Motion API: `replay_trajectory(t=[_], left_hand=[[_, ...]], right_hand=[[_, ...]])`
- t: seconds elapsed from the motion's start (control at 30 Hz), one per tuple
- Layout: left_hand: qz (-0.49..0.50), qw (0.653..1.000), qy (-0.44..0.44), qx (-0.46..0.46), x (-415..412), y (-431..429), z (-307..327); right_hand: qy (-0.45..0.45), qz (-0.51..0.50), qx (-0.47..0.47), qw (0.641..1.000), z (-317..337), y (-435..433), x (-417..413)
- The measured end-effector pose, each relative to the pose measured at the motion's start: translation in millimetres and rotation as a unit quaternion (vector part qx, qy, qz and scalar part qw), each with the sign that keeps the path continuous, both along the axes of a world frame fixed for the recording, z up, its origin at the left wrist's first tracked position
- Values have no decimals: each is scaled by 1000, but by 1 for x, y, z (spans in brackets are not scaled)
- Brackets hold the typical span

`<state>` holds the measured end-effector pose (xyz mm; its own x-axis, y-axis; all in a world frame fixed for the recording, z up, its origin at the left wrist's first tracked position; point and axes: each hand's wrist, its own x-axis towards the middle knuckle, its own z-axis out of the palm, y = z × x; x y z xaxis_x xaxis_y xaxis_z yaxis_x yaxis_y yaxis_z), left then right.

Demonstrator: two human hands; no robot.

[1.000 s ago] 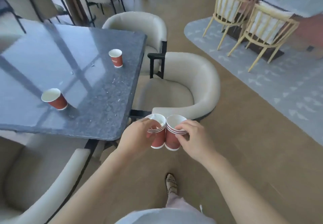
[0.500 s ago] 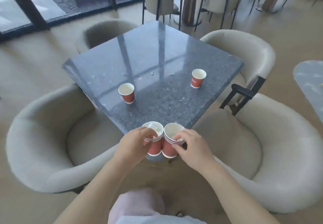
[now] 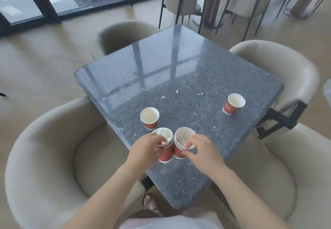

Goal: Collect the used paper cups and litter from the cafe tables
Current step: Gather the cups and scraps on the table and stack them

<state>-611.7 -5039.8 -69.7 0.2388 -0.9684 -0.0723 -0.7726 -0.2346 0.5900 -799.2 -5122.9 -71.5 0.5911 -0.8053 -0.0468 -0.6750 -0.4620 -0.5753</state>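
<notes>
My left hand [image 3: 146,148] grips a stack of red paper cups [image 3: 165,154] with crumpled white litter inside. Touching it on the right is a second stack of red cups [image 3: 179,152], held by my right hand [image 3: 202,150] with fingertips over its rim. Both stacks hover over the near part of the dark stone table [image 3: 179,78]. A single red cup [image 3: 149,118] stands on the table just beyond my left hand. Another red cup [image 3: 233,104] stands near the table's right edge. Small white scraps [image 3: 200,94] lie scattered on the tabletop.
Beige tub chairs surround the table: one at the near left [image 3: 44,157], one at the near right [image 3: 279,184], one at the far right [image 3: 279,64], one at the far left [image 3: 123,35]. More chairs and a table stand behind. My foot [image 3: 149,202] is under the table.
I have stepped closer to the table; both hands with their cup stacks now hang over the tabletop, close to the nearer single cup.
</notes>
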Motion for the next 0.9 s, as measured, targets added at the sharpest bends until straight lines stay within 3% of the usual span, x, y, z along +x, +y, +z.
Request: replay_trajectory(t=[0.23, 0.7, 0.9], left_hand=[[-92, 991, -77, 54, 2, -44, -34], [-123, 971, -203, 44, -19, -126, -43], [-113, 982, -138, 59, -15, -133, -47]], right_hand=[[60, -24, 14, 998, -24, -38, 10], [94, -19, 9, 995, -40, -110, -2], [57, -2, -8, 998, -45, -125, 0]])
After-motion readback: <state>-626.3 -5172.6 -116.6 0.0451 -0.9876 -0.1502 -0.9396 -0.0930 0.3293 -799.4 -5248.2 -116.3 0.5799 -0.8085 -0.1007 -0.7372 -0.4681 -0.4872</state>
